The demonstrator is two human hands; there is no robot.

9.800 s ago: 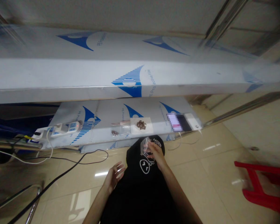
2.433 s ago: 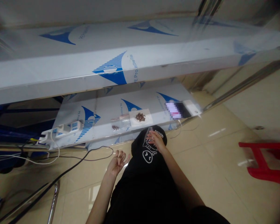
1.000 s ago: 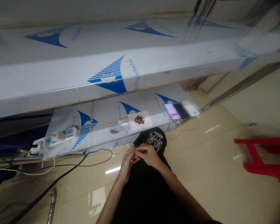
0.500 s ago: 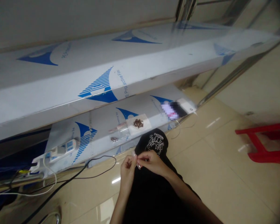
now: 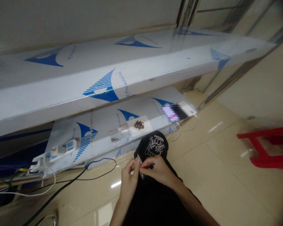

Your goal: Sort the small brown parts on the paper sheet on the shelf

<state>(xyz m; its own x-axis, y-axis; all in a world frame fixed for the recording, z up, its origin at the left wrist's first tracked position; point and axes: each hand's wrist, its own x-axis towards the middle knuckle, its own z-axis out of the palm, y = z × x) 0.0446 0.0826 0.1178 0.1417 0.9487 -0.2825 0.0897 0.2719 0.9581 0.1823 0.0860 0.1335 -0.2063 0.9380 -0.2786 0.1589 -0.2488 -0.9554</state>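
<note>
My left hand (image 5: 130, 172) is closed in a pinch over my lap, thumb and fingers around a small shiny, pale strip-like piece (image 5: 141, 176). Its ends stick out above and below the fingertips; its kind is too small to make out. Against it my right hand (image 5: 158, 171) is also closed, thumb and forefinger pinched at the same spot. Whatever lies between the right fingertips is hidden. Beyond my knee, a pile of small brown metal pieces (image 5: 139, 125) lies on a white square (image 5: 147, 126). Left of it, a few similar pieces (image 5: 114, 140) lie by clear plastic (image 5: 124, 134).
A lower shelf (image 5: 103, 125) under the film-covered bench (image 5: 151, 66) carries a phone (image 5: 171, 113) and a white power strip (image 5: 63, 150). Black cable (image 5: 85, 171) loops across at the left. A red stool (image 5: 269, 147) stands on the tiled floor at right.
Both hands have dropped slightly, and the shiny piece tilts a little differently between the fingertips. The camera view has shifted slightly. The shelf items stay put.
</note>
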